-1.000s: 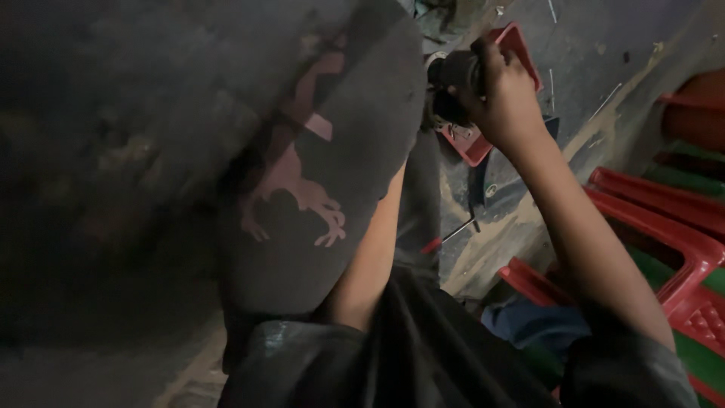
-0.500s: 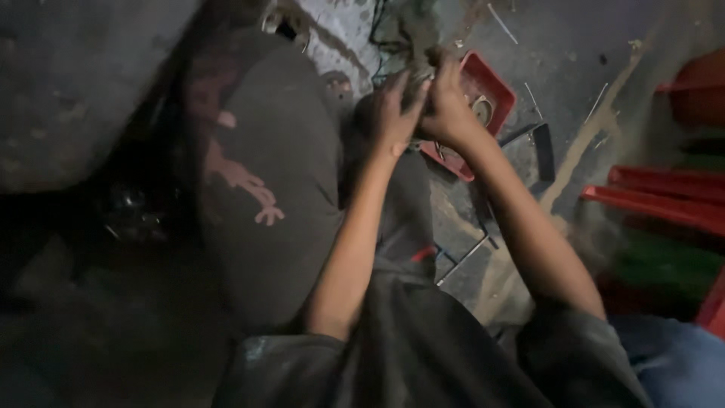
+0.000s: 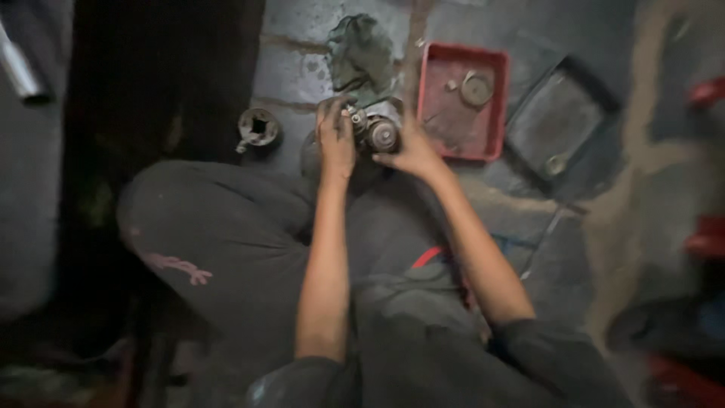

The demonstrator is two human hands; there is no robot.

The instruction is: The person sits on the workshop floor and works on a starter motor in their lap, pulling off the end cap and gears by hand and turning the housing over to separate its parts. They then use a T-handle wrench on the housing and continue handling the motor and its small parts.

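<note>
A round, greasy metal engine part (image 3: 375, 131) sits low over the stone floor, just beyond my knees. My left hand (image 3: 334, 137) grips its left side from above. On its right side my right hand (image 3: 414, 151) holds it, fingers wrapped around the edge. A dark green rag (image 3: 361, 54) lies on the floor right behind the part. My dark trousers (image 3: 226, 242) fill the lower middle of the view.
A red tray (image 3: 463, 100) with a round metal disc stands to the right of the part. A dark flat tray (image 3: 553, 119) lies further right. A small metal socket piece (image 3: 258, 128) sits on the floor to the left. Red plastic items (image 3: 706, 238) line the right edge.
The view has swung down over the floor. Both hands have come down together with the metal part, from up by the red tray to just in front of my knees.
</note>
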